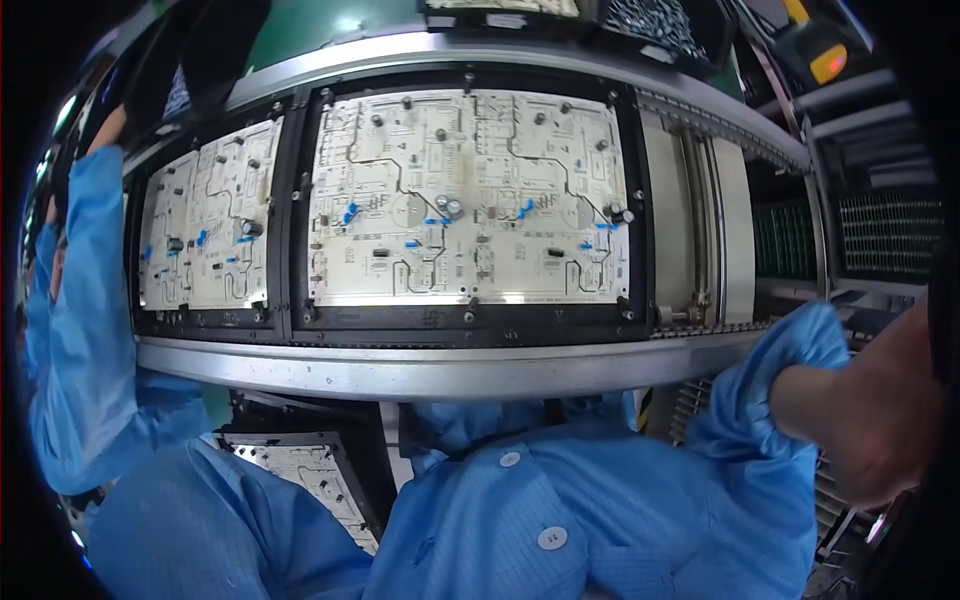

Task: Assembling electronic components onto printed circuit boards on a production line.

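Note:
My left arm stretches up along the left side, and my left hand point(111, 129) is at a black bin point(215, 60) at the far left. Its fingers are hidden there. My right hand point(885, 415) is raised at the right edge, away from the boards; its fingers run into the dark rim and do not show. Between my arms, white circuit boards point(390, 255) lie flat in a black carrier frame point(400, 325). Blue parts, black cylindrical capacitors and dark wiring lines show on them. More white boards point(215, 270) sit in a second carrier at left.
A metal conveyor rail point(450, 372) runs across in front of me. Beyond the far rail stands a black bin of small metal parts point(655, 25). Racks of green boards point(890, 235) are at right, under a yellow-and-black device point(815, 55). Another board point(310, 480) lies below the conveyor.

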A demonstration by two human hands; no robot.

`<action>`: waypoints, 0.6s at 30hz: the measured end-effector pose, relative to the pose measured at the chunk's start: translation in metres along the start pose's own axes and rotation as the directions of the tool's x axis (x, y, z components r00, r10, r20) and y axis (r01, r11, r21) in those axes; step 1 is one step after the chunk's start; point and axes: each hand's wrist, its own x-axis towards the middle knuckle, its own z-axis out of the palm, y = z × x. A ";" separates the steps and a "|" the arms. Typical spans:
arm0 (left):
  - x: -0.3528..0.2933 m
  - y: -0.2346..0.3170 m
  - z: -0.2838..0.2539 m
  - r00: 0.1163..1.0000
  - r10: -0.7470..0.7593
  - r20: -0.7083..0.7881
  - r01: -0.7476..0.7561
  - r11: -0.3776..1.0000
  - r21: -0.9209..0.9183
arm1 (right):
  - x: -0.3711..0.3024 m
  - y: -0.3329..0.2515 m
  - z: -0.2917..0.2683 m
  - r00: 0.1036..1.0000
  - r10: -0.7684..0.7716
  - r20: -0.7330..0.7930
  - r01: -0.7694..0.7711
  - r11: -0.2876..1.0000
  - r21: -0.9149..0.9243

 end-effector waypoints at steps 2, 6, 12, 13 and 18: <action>-0.028 -0.012 -0.021 0.998 0.002 -0.067 -0.003 1.000 -0.019 | 0.086 0.055 0.067 0.997 0.007 0.075 -0.007 1.000 0.005; -0.061 -0.014 -0.036 0.991 -0.068 -0.117 0.067 0.998 -0.011 | 0.138 0.066 0.123 0.988 0.086 -0.129 -0.057 0.975 0.214; -0.073 -0.030 -0.038 0.982 -0.157 -0.105 0.156 0.988 -0.014 | 0.162 0.082 0.123 0.999 -0.034 -0.035 0.044 0.949 0.311; -0.075 -0.029 -0.039 0.980 -0.166 -0.111 0.169 0.986 0.011 | 0.162 0.086 0.127 0.996 -0.072 -0.057 0.086 0.945 0.315; -0.102 -0.022 -0.061 0.944 -0.245 -0.221 0.284 0.944 0.166 | 0.145 0.101 0.166 0.996 0.030 -0.081 0.007 0.908 0.420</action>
